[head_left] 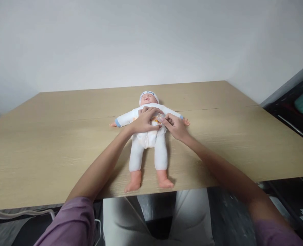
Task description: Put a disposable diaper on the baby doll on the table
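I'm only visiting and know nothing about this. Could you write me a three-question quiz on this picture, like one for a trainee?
1. What colour are the cuffs on the sleeves of the doll?

2. True or false: the right hand is touching the doll's feet.

3. The left hand lies over which part of the doll?
(a) head
(b) middle
(c) feet

Key:
1. Blue.
2. False; it is up at the diaper.
3. b.

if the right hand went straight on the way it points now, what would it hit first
The right hand seems to be touching the diaper, so that comes first, then probably the left hand, though depth is unclear.
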`<action>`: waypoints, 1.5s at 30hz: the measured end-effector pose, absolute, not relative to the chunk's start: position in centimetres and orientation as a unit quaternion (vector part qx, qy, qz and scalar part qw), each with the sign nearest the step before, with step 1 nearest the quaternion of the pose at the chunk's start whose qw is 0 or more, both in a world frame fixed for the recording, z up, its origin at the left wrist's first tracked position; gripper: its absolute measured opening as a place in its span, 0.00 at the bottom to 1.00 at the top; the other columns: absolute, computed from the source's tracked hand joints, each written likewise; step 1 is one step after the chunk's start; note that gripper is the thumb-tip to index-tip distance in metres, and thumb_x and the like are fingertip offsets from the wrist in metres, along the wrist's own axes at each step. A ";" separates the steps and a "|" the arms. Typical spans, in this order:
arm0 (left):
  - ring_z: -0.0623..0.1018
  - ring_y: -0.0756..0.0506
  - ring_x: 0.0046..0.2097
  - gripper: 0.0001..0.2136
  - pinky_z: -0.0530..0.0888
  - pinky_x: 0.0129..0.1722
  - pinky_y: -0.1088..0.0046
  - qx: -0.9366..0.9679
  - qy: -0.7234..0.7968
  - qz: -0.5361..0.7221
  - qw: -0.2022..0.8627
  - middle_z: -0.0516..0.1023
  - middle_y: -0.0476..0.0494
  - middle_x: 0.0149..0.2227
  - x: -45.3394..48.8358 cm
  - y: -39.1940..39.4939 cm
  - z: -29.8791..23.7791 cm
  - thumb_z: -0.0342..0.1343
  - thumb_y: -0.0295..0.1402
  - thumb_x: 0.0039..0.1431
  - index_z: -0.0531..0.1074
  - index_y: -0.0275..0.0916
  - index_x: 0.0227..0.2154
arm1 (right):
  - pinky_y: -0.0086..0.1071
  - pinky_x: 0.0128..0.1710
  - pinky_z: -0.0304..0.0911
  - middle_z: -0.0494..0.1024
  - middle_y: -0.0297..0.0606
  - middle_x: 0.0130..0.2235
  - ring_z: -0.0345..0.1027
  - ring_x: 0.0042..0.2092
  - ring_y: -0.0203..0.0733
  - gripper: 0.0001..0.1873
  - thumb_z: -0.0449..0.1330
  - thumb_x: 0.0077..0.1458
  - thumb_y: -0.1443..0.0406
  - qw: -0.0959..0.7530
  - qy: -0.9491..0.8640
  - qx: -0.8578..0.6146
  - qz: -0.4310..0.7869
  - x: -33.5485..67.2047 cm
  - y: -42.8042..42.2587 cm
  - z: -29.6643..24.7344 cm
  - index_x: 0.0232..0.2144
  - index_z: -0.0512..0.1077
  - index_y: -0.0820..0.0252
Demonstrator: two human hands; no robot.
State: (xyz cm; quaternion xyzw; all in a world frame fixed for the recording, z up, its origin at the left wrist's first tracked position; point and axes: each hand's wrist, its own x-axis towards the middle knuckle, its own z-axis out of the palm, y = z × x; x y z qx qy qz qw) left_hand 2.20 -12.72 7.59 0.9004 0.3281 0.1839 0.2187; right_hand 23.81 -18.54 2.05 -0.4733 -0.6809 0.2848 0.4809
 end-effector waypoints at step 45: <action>0.69 0.27 0.67 0.31 0.66 0.68 0.42 0.884 0.349 0.215 0.226 0.81 0.39 0.60 2.7 -12.3 7.0 0.71 0.46 0.53 0.75 0.45 0.60 | 0.59 0.76 0.59 0.75 0.48 0.69 0.65 0.74 0.58 0.24 0.59 0.77 0.54 0.417 -0.811 -0.399 0.099 23.7 -22.9 1.0 0.69 0.67 0.51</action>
